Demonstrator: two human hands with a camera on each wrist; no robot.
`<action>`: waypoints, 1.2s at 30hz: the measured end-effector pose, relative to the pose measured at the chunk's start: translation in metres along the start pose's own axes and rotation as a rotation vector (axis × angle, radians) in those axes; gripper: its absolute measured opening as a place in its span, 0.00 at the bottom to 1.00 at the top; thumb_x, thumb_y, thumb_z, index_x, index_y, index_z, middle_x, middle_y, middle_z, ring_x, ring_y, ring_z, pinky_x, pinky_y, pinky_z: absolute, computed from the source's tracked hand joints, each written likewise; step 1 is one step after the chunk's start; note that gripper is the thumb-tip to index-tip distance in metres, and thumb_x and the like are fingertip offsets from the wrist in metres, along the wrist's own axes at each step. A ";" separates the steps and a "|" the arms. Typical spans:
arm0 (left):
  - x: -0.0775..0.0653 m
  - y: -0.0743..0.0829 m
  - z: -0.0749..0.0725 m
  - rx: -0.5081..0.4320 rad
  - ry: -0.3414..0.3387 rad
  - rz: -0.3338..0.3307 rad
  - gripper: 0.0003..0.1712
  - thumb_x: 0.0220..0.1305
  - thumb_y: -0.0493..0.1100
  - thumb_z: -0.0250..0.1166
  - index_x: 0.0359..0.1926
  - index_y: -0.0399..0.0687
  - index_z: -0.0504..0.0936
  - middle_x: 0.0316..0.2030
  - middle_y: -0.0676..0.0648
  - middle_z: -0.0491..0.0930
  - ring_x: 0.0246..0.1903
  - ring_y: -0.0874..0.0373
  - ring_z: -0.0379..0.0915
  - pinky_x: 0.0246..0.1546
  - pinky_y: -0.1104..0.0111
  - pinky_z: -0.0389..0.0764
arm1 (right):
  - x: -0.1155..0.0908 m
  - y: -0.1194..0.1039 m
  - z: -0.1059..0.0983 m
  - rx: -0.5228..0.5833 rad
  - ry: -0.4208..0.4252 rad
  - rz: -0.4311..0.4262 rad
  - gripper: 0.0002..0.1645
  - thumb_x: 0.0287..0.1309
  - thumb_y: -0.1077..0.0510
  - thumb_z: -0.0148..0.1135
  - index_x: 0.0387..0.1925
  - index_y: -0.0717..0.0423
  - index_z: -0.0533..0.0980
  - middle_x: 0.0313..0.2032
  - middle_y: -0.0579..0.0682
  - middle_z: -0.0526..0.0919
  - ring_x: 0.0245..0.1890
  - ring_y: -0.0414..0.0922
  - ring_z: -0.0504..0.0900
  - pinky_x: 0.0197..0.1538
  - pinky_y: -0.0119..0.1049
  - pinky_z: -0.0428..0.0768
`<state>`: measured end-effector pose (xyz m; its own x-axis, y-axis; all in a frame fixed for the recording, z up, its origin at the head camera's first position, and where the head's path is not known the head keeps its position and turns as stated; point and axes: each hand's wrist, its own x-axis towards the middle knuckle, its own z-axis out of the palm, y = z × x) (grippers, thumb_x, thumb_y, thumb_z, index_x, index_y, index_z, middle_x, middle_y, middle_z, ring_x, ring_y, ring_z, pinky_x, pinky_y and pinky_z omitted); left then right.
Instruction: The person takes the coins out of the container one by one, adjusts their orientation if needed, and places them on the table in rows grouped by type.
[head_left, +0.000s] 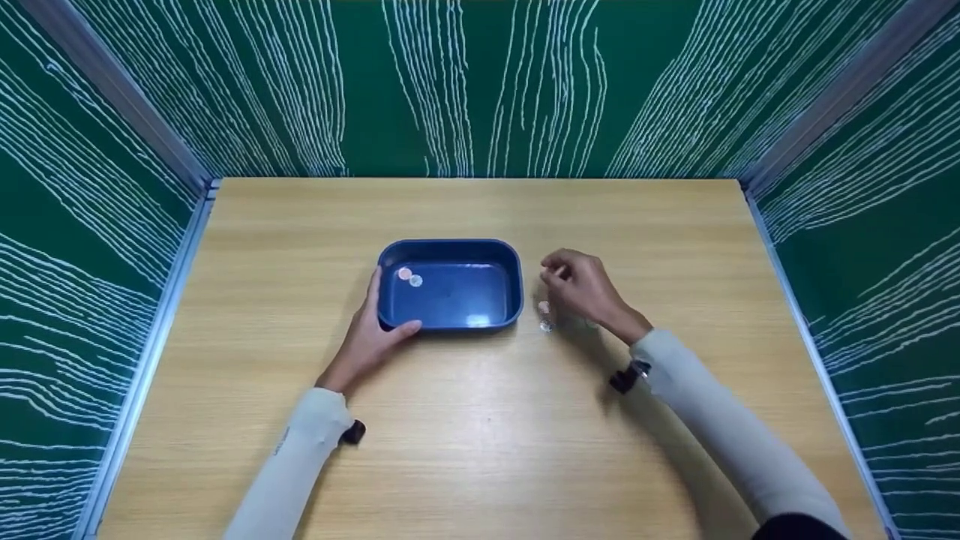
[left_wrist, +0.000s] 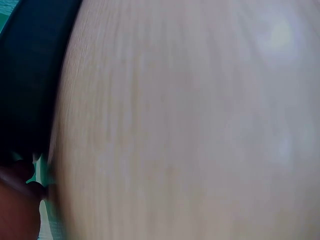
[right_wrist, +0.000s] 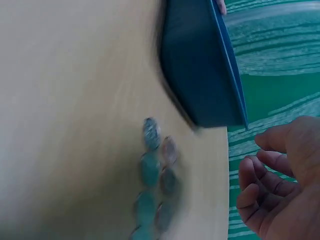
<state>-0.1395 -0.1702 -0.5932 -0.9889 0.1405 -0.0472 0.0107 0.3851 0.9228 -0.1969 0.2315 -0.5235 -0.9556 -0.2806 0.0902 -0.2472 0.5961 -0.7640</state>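
My left hand (head_left: 369, 332) holds a dark blue rectangular tray (head_left: 517, 304) at its left front corner, thumb on the front rim and fingers along the left side. Inside the tray lie a pinkish disc (head_left: 405, 274) and a clear, speckled disc (head_left: 416, 280), side by side. Right of the tray, my right hand (head_left: 589, 286) hovers over the table with loosely bent fingers, and nothing shows between them. Below it, two rows of small round pieces like flat glass pebbles run along the table, among them a teal one (right_wrist: 150, 170) and a pink one (right_wrist: 170, 150).
The wooden table (head_left: 465, 465) carries the tray and the pebbles. Green panels with white wavy lines (head_left: 480, 90) stand behind and on both sides, with metal edging (head_left: 142, 360) along the table. The left wrist view shows mostly bare wood and the dark tray wall (left_wrist: 35, 75).
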 end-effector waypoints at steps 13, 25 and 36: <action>-0.003 -0.003 -0.001 -0.007 0.000 0.012 0.70 0.68 0.55 0.80 0.91 0.62 0.36 0.90 0.44 0.41 0.86 0.40 0.47 0.83 0.42 0.55 | 0.060 -0.038 0.046 -0.057 -0.108 -0.113 0.10 0.74 0.64 0.69 0.51 0.66 0.87 0.46 0.58 0.89 0.43 0.50 0.86 0.48 0.44 0.86; 0.001 -0.002 -0.001 0.003 0.005 0.002 0.70 0.68 0.56 0.80 0.91 0.64 0.36 0.89 0.42 0.45 0.83 0.38 0.54 0.81 0.41 0.60 | 0.095 -0.056 0.084 -0.110 -0.293 -0.150 0.13 0.75 0.61 0.69 0.55 0.65 0.86 0.49 0.59 0.90 0.47 0.50 0.88 0.54 0.46 0.88; 0.003 -0.003 -0.002 0.018 0.005 0.039 0.71 0.68 0.54 0.80 0.91 0.60 0.35 0.89 0.42 0.45 0.85 0.40 0.50 0.83 0.44 0.56 | 0.109 -0.067 0.118 -0.141 -0.437 -0.159 0.19 0.76 0.57 0.70 0.61 0.61 0.86 0.53 0.56 0.91 0.49 0.46 0.88 0.57 0.44 0.87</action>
<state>-0.1425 -0.1731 -0.5952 -0.9884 0.1517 -0.0092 0.0522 0.3955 0.9170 -0.2655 0.0719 -0.5383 -0.7547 -0.6483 -0.1009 -0.4329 0.6076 -0.6659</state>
